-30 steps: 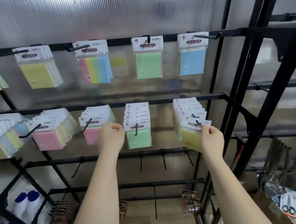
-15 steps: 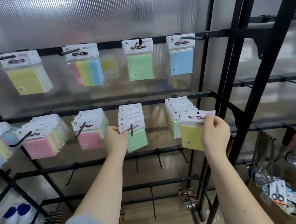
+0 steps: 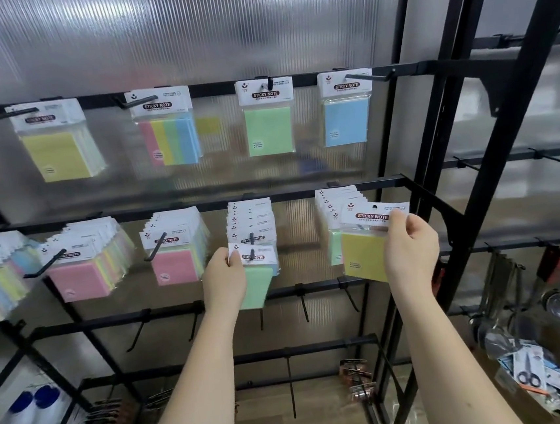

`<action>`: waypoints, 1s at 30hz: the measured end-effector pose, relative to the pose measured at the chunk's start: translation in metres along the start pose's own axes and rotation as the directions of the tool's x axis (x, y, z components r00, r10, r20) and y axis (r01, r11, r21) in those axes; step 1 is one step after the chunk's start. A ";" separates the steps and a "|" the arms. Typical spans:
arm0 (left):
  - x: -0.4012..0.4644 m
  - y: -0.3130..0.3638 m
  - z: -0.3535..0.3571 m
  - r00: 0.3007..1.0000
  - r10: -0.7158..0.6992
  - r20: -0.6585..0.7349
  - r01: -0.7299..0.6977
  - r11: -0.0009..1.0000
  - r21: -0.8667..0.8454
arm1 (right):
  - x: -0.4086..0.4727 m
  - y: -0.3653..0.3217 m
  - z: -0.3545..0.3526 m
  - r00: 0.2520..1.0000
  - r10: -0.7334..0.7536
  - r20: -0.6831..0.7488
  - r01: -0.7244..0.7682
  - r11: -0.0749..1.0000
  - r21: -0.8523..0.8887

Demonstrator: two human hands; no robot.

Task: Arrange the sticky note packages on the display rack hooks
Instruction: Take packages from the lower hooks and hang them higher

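Observation:
A black display rack [image 3: 304,194] carries sticky note packages on hooks in two rows. My right hand [image 3: 409,250] pinches a yellow sticky note package [image 3: 364,251] by its white header, held free in front of the rightmost middle-row stack [image 3: 334,203]. My left hand [image 3: 225,278] pinches the left edge of a green package [image 3: 256,282], tilted, its header still on the hook [image 3: 251,245] in front of that stack. The top row holds yellow [image 3: 57,147], multicolour [image 3: 168,133], green [image 3: 266,117] and blue [image 3: 345,109] packages.
Pink-fronted stacks [image 3: 173,256] [image 3: 79,272] hang further left on the middle row. Bare hooks [image 3: 303,307] line the bar below. A second black frame [image 3: 489,123] stands at the right, with ladles [image 3: 508,319] and carded scissors [image 3: 530,375] lower right. White bottles with blue caps [image 3: 33,403] sit lower left.
My right hand has pulled the yellow package off its hook and lifted it slightly up and right. My left hand has moved from the pink stack's edge to the green package, which is tilted.

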State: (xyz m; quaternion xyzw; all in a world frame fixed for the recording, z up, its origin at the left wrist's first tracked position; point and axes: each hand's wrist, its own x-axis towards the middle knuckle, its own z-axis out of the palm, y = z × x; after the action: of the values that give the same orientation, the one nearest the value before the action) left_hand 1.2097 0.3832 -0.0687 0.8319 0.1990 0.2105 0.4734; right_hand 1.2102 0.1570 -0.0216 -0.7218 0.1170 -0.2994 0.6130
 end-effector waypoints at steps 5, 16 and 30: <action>-0.007 0.013 -0.021 0.992 0.081 0.093 -0.094 0.984 0.152 | -0.004 -0.006 0.008 1.000 -0.008 0.021 0.008 1.000 0.000; -0.002 0.064 -0.064 0.966 0.254 -0.045 -0.244 0.957 0.155 | -0.008 -0.012 0.016 0.999 -0.039 0.029 0.039 0.999 0.018; 0.031 0.177 -0.066 0.812 0.532 -0.239 -0.571 0.809 -0.141 | -0.002 -0.010 0.009 0.998 -0.064 0.014 0.064 0.998 0.006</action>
State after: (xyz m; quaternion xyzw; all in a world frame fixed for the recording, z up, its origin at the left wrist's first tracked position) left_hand 1.2233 0.3625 0.1212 0.7762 -0.0313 0.4361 0.4542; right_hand 1.2121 0.1678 -0.0135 -0.7256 0.0888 -0.3140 0.6059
